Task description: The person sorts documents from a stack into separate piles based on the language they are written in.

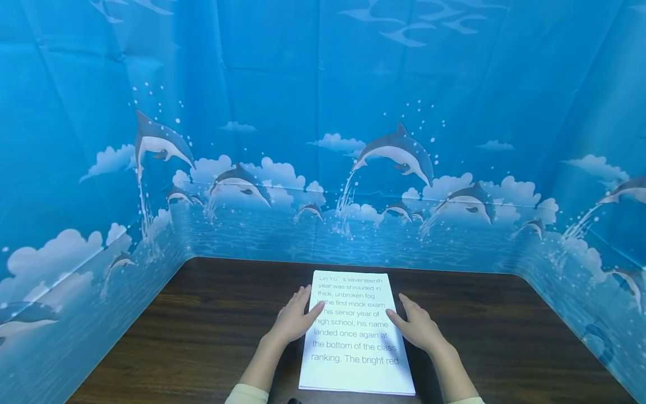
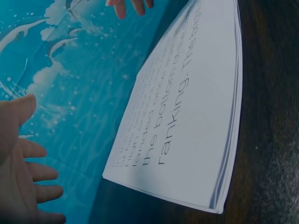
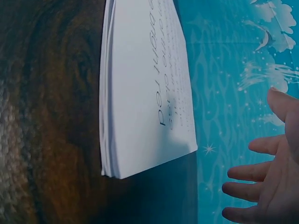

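In the head view, a stack of white rectangular paper sheets printed with large grey text (image 1: 355, 376) lies on a dark brown wood-grain table (image 1: 166, 331), squarely between the two hands, its text running upright for the wearer. The left hand (image 1: 295, 320) is beside the stack's left edge, its thumb overlapping the margin in this view; the right hand (image 1: 419, 328) is at the right edge in much the same pose. Both are relaxed, fingers extended and thumbs spread wide, with nothing in their grasp. A pale, plain sleeve (image 1: 247, 394) ends at the left forearm. Beyond the table, a creased blue sheet with printed dolphins, clouds and rippled water (image 1: 318, 112) rises at the far side and wraps round left and right. In the left wrist view, the left hand's fingers are apart from the paper — a visible gap separates them — and the stack's near edge shows thin layers, slightly parted at the near left corner. Fingertips of the right hand show on the far side of the stack. In the right wrist view, the right hand, likewise spread, is clear of the paper; a soft shadow falls across the smooth, matt top page, and the table's streaked grain has a faint sheen.
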`<state>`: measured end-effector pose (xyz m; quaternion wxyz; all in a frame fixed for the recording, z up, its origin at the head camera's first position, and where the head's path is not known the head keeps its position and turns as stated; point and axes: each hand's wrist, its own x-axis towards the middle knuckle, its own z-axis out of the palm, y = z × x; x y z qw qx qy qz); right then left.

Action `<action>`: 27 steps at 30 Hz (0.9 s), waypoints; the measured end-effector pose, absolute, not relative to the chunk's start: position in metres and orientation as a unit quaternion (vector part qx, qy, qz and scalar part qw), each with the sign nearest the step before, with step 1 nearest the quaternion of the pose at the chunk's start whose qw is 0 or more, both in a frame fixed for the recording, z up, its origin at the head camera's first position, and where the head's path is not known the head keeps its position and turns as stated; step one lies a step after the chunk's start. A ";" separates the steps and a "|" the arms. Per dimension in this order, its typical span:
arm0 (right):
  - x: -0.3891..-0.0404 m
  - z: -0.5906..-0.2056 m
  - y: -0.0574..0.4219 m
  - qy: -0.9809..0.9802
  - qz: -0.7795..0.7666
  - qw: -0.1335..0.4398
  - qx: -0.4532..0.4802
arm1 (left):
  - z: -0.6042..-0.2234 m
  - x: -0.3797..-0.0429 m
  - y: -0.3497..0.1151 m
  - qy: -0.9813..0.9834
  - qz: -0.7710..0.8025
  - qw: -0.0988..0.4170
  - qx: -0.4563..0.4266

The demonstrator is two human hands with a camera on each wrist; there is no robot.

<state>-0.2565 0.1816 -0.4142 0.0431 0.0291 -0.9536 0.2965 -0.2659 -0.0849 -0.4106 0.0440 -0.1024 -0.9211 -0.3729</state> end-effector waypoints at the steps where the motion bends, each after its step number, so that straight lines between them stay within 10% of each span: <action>1: -0.256 -0.414 0.182 -0.951 0.305 0.038 0.027 | -0.411 -0.266 -0.085 -0.919 -0.378 0.039 -0.101; 27: -0.273 -0.442 0.191 -0.886 0.461 -0.029 -0.032 | -0.430 -0.275 -0.091 -0.827 -0.558 -0.064 -0.026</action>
